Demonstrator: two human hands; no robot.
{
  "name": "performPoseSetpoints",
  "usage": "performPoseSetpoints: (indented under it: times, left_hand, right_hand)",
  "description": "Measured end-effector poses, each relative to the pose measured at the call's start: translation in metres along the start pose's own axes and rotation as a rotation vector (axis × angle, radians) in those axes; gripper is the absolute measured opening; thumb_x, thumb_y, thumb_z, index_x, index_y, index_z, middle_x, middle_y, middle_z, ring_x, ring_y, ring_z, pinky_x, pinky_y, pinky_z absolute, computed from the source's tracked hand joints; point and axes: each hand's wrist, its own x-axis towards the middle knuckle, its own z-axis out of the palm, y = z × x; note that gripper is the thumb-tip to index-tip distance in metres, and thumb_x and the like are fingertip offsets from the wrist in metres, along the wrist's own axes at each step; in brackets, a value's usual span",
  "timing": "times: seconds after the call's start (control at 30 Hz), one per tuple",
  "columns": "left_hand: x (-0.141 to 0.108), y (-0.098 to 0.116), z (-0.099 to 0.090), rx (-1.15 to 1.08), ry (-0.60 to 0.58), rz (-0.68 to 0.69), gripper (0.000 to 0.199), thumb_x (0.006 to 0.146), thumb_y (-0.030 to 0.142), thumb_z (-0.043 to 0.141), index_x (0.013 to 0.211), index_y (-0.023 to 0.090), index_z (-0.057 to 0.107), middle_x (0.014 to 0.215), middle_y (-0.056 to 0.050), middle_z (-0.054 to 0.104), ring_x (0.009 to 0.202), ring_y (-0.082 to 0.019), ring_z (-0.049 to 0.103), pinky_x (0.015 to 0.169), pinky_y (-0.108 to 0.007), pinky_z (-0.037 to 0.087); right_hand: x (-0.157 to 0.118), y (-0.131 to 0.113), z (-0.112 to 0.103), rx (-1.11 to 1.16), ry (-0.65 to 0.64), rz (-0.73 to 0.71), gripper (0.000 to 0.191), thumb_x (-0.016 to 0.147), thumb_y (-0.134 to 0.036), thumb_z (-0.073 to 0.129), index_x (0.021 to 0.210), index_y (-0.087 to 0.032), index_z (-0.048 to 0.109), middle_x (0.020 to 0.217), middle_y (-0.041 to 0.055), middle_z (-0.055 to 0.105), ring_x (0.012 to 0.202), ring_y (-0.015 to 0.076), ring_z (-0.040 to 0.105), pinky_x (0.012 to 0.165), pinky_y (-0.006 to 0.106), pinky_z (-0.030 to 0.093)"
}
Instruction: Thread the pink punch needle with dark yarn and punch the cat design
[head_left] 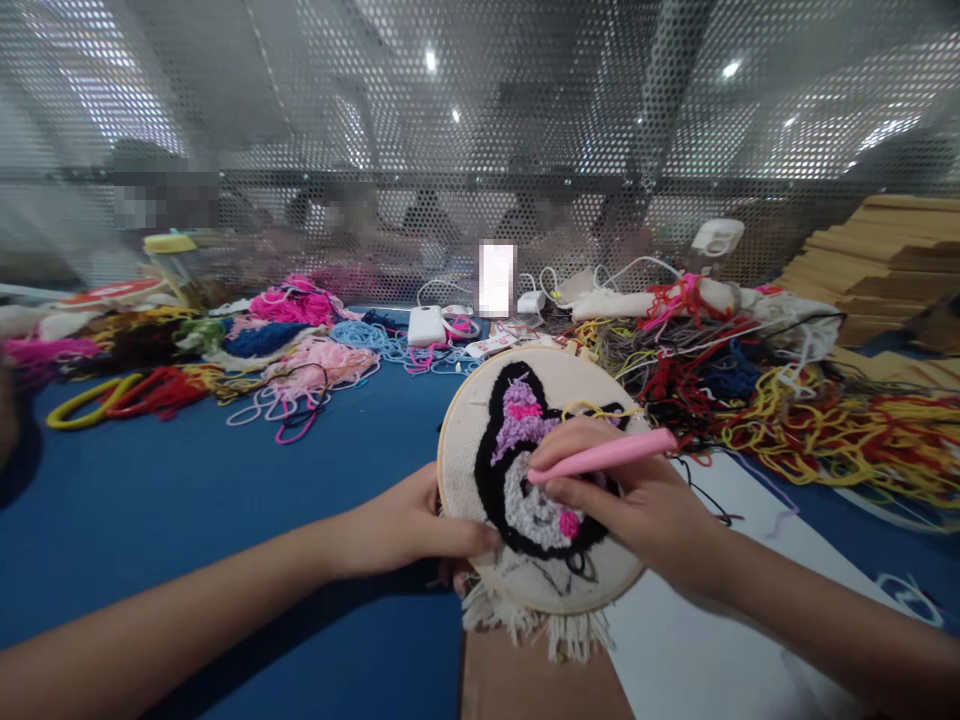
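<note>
My left hand grips the lower left edge of a round embroidery hoop, thumb on the front and other fingers behind it. Cream cloth with a frayed lower fringe is stretched in the hoop, tilted toward me. On it a looped-yarn figure shows a black outline, purple hat, pale grey face and pink cheek. Closed around a pink punch needle, my right hand is over the right side of the figure. The needle's tip is hidden at my fingers. Yellow yarn loops just above them.
Tangled yarn heaps along the right, with more pink yarn at the back left. A lidded bottle stands there. White paper lies under my right arm. Brown cardboard is stacked far right, before a perforated metal screen.
</note>
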Motion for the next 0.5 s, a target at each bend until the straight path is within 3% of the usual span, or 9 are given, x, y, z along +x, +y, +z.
performPoseSetpoints:
  times: [0.3,0.5]
  left_hand:
    - [-0.0006,-0.0004,0.0012,-0.022,-0.008,0.010,0.017,0.074,0.028,0.064,0.080,0.012,0.060,0.061,-0.001,0.060,0.046,-0.006,0.049,0.045,-0.016,0.040]
    - [-0.0004,-0.0005,0.0002,-0.022,-0.004,0.006,0.018,0.074,0.028,0.064,0.080,0.012,0.060,0.061,-0.001,0.060,0.046,-0.007,0.049,0.045,-0.017,0.041]
  right_hand:
    - [-0.0071,0.0067,-0.0013,-0.014,0.165,-0.090,0.010,0.082,-0.017,0.058,0.088,-0.025,0.062,0.087,0.0003,0.063,0.083,0.0142,0.058,0.075,0.030,0.047]
    - [-0.0077,0.0083,-0.0005,0.002,0.182,-0.072,0.009,0.083,-0.018,0.057,0.089,-0.024,0.062,0.086,0.0011,0.061,0.075,0.0131,0.057,0.061,0.025,0.046]
